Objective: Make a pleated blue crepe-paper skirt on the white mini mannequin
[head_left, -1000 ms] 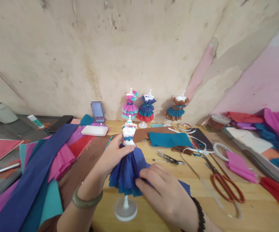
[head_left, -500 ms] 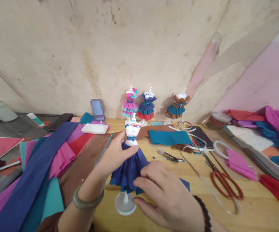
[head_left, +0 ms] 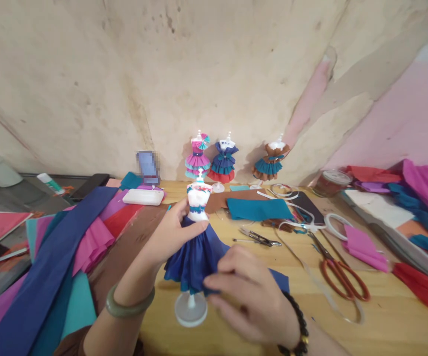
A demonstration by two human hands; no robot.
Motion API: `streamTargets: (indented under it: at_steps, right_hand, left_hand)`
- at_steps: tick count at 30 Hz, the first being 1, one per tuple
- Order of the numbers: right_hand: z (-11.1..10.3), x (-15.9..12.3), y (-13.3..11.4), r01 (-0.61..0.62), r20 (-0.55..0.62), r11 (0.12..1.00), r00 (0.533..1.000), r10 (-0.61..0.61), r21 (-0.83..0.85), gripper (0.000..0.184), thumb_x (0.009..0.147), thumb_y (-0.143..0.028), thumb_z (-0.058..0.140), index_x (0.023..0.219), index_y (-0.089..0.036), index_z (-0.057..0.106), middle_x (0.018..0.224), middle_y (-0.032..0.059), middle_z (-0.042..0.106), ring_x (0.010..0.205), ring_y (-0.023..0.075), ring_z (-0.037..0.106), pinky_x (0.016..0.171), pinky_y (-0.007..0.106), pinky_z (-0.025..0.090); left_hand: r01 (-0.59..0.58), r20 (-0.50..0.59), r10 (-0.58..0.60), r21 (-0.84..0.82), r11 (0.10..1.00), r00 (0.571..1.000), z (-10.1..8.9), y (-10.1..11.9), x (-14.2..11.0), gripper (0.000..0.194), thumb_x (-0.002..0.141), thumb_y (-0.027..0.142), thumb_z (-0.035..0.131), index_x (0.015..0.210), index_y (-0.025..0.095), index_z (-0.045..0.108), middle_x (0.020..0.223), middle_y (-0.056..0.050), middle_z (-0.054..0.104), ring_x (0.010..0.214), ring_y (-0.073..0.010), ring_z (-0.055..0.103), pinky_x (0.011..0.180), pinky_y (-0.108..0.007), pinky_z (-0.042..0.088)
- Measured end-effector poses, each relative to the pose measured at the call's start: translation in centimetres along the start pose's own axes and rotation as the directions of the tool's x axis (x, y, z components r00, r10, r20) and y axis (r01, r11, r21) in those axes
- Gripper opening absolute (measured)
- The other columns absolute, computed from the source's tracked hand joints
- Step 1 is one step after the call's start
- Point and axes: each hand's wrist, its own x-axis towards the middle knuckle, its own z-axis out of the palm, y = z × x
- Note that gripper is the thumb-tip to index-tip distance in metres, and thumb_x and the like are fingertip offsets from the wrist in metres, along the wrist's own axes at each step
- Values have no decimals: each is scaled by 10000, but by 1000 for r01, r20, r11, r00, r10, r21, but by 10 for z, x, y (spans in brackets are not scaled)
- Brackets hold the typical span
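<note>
A small white dress-form mannequin point(head_left: 198, 199) stands upright in front of me on a round pale base point(head_left: 191, 311). Gathered around its lower half is a dark blue paper skirt point(head_left: 190, 259), with teal showing along the hem. My left hand point(head_left: 171, 235) is closed around the mannequin's waist, thumb across the front at the skirt's top edge. On the skirt's right side, my right hand point(head_left: 256, 294) pinches the lower hem between thumb and fingers; the fingertips are slightly blurred.
Three dressed mannequins, one in a pink dress point(head_left: 198, 159), stand against the wall. Red-handled scissors point(head_left: 342, 277), thread snips point(head_left: 260, 238) and a teal paper strip point(head_left: 258, 209) lie to the right. Coloured paper strips, including a long blue strip point(head_left: 56, 267), cover the left side.
The hem at the right is drawn outward, and the right hand's fingers have closed on it. The whole view has shifted slightly, with the mannequin a little further left.
</note>
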Motion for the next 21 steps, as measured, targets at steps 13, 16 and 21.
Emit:
streamTargets:
  at_steps: [13,16,21]
  right_hand:
    - [-6,-6,46,-528,231,651,842,488,546,529,874,-441,729,1324,-230,547,1169,84,718,1090,206,684,997,410,537]
    - [-11,-1,39,-533,228,670,840,493,516,444,871,-339,732,1271,-220,581,1135,69,728,1054,196,691,1001,404,531]
    - [-14,3,34,-560,231,717,827,512,415,352,857,-259,717,1188,-180,628,1098,86,740,1027,205,688,962,389,543]
  left_hand:
    - [-35,333,107,-214,976,937,0,-4,-5,646,724,136,835,1305,255,578,1395,-85,612,1324,-288,552,1073,-368,456]
    - [5,346,87,-256,967,934,1,-3,-4,680,685,112,854,1290,259,580,1380,-87,619,1283,-293,586,1012,-357,498]
    - [36,346,60,-264,964,936,4,-5,-6,718,650,53,857,1277,264,576,1382,-69,615,1269,-261,596,1028,-326,481]
